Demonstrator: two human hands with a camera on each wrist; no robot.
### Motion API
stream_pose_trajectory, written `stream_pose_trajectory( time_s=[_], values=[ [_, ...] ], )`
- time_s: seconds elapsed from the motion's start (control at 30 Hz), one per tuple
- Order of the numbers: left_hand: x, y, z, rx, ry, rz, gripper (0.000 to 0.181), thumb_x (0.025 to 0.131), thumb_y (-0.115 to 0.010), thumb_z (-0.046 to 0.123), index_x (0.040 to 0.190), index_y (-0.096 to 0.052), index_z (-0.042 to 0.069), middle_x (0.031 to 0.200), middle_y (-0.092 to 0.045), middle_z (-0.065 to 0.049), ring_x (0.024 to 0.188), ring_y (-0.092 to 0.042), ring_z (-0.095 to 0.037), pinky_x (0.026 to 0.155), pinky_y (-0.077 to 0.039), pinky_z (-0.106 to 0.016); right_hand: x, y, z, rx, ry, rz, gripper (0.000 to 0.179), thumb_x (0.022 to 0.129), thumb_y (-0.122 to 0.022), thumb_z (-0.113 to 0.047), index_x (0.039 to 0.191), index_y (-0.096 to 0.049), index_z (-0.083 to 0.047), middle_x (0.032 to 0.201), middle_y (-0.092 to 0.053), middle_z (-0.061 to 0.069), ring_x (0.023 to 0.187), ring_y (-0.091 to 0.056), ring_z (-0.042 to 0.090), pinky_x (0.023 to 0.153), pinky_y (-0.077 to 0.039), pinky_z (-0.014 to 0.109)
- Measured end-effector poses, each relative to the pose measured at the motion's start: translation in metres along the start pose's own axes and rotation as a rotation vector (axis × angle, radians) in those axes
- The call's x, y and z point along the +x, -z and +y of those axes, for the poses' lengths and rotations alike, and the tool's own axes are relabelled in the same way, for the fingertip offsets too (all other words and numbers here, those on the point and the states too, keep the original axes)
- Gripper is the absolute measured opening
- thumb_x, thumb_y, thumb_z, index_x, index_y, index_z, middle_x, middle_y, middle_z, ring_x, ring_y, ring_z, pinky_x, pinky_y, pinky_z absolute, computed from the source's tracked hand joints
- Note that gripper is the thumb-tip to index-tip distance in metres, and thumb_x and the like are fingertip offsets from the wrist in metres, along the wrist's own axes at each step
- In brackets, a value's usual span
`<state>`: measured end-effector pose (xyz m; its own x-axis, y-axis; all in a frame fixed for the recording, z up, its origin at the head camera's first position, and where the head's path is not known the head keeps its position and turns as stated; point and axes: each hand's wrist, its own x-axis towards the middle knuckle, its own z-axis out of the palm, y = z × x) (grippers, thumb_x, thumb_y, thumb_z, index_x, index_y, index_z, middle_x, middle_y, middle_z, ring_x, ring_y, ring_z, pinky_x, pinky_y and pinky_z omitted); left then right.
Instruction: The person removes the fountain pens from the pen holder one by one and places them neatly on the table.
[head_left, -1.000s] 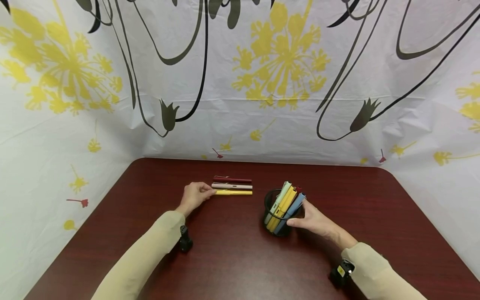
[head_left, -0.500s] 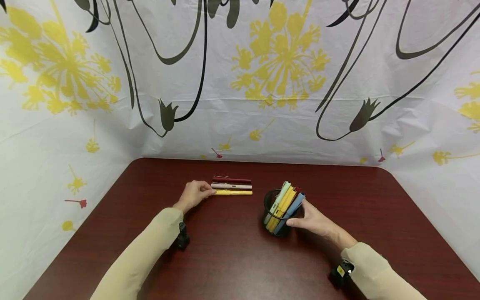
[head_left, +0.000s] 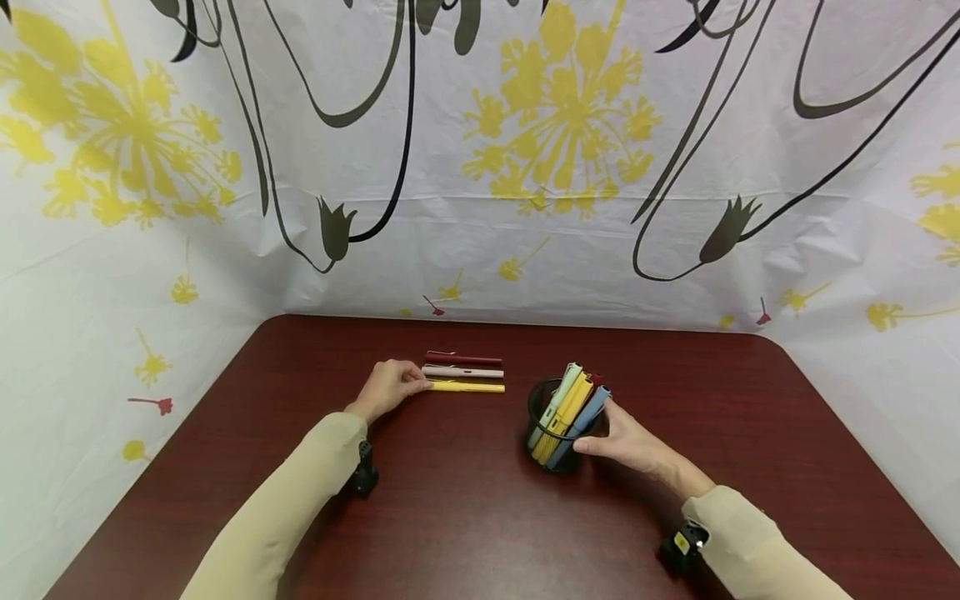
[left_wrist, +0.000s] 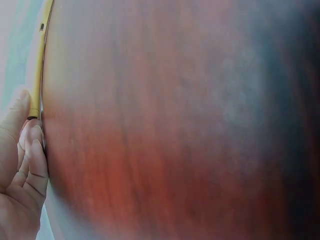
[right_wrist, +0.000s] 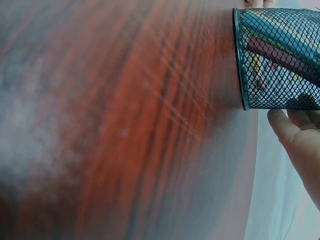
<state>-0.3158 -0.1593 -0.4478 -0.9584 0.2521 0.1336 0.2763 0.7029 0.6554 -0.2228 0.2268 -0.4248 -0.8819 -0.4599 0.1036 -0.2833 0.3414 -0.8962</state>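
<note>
In the head view my left hand (head_left: 388,387) pinches the left end of a yellow pen (head_left: 472,387) lying on the table. The left wrist view shows the thumb on one side of that pen (left_wrist: 38,75) and curled fingers by its end. Just beyond it, a pale pinkish pen (head_left: 465,372) and a dark red pen (head_left: 468,361) lie roughly parallel. My right hand (head_left: 633,437) grips the side of a black mesh pen cup (head_left: 532,408), thumb near the front. Inside lean a light green pen (head_left: 557,408), yellow pens (head_left: 572,408), a blue pen (head_left: 588,421) and a dark red pen (head_left: 597,378).
The dark red-brown wooden table (head_left: 480,517) has rounded far corners. A white sheet (head_left: 420,275) with yellow flowers and grey stems hangs behind it and along both sides. A small black camera (head_left: 363,471) sits at the left wrist, another camera (head_left: 681,546) at the right.
The yellow pen's right end has shifted very slightly toward me, widening the gap to the pale pen. My left forearm has moved a little left. My right hand and the cup stay put.
</note>
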Motion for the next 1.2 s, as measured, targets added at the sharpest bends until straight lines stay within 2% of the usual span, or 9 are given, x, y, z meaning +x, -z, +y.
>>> stream_pose_trajectory(
  time_s=[0.17, 0.27, 0.43, 0.53, 0.63, 1.0, 1.07, 1.2],
  values=[
    [0.0, -0.001, 0.0, 0.013, 0.004, 0.002, 0.015, 0.084, -0.071, 0.028, 0.085, -0.072, 0.013, 0.082, -0.069, -0.001, 0.072, -0.061, -0.012, 0.069, -0.052, -0.03, -0.001, 0.0, 0.0, -0.009, 0.001, -0.001, 0.082, 0.082, -0.073, -0.018, 0.144, -0.023, 0.001, 0.139, -0.039, 0.022, 0.118, -0.032, -0.013, 0.105, -0.023, 0.058],
    [0.0, -0.001, 0.0, 0.021, -0.001, 0.01, 0.015, 0.084, -0.071, 0.028, 0.085, -0.072, 0.013, 0.083, -0.069, -0.001, 0.073, -0.062, -0.013, 0.07, -0.053, -0.031, -0.001, 0.0, 0.0, -0.009, 0.002, -0.001, 0.082, 0.082, -0.073, -0.018, 0.145, -0.023, 0.0, 0.139, -0.039, 0.021, 0.119, -0.032, -0.012, 0.106, -0.025, 0.052],
    [-0.003, -0.001, 0.002, 0.02, -0.001, 0.008, 0.016, 0.084, -0.071, 0.028, 0.087, -0.071, 0.013, 0.084, -0.069, -0.002, 0.074, -0.062, -0.013, 0.07, -0.053, -0.032, 0.0, 0.0, 0.001, 0.003, 0.008, 0.002, 0.083, 0.081, -0.073, -0.018, 0.145, -0.023, 0.0, 0.139, -0.039, 0.022, 0.119, -0.033, -0.012, 0.106, -0.028, 0.03],
    [-0.004, 0.0, 0.004, 0.011, 0.007, 0.001, 0.018, 0.084, -0.072, 0.029, 0.089, -0.071, 0.012, 0.084, -0.069, -0.002, 0.075, -0.063, -0.014, 0.071, -0.053, -0.033, 0.0, 0.0, 0.001, 0.011, 0.015, 0.004, 0.083, 0.081, -0.073, -0.017, 0.144, -0.023, 0.0, 0.138, -0.041, 0.022, 0.118, -0.035, -0.011, 0.099, -0.028, 0.013],
    [-0.005, 0.001, 0.005, 0.004, 0.012, -0.001, 0.019, 0.083, -0.072, 0.029, 0.089, -0.07, 0.011, 0.084, -0.068, -0.002, 0.076, -0.062, -0.014, 0.071, -0.053, -0.033, 0.0, 0.0, 0.001, 0.024, 0.021, 0.001, 0.082, 0.081, -0.073, -0.016, 0.144, -0.024, 0.0, 0.137, -0.041, 0.022, 0.118, -0.035, -0.01, 0.096, -0.028, 0.009],
    [-0.007, 0.001, 0.004, -0.005, 0.006, 0.003, 0.02, 0.083, -0.073, 0.028, 0.091, -0.07, 0.01, 0.085, -0.068, -0.003, 0.076, -0.063, -0.014, 0.071, -0.054, -0.033, -0.001, -0.001, 0.002, 0.05, 0.018, -0.009, 0.082, 0.082, -0.073, -0.016, 0.145, -0.023, -0.001, 0.137, -0.039, 0.022, 0.118, -0.037, -0.008, 0.096, -0.029, 0.01],
    [-0.008, 0.002, 0.004, -0.005, 0.005, 0.015, 0.021, 0.082, -0.073, 0.028, 0.092, -0.07, 0.01, 0.086, -0.069, -0.004, 0.077, -0.063, -0.015, 0.072, -0.054, -0.033, -0.001, -0.001, 0.002, 0.037, 0.018, -0.006, 0.082, 0.082, -0.073, -0.017, 0.145, -0.023, -0.001, 0.138, -0.039, 0.022, 0.118, -0.036, -0.009, 0.101, -0.03, 0.018],
    [-0.01, 0.005, 0.008, -0.016, -0.015, 0.069, 0.021, 0.082, -0.074, 0.028, 0.092, -0.07, 0.009, 0.086, -0.069, -0.006, 0.078, -0.064, -0.017, 0.07, -0.054, -0.034, -0.001, 0.0, 0.001, 0.009, 0.023, -0.004, 0.083, 0.082, -0.073, -0.018, 0.145, -0.022, 0.0, 0.14, -0.038, 0.022, 0.119, -0.033, -0.011, 0.107, -0.026, 0.049]
  ],
)
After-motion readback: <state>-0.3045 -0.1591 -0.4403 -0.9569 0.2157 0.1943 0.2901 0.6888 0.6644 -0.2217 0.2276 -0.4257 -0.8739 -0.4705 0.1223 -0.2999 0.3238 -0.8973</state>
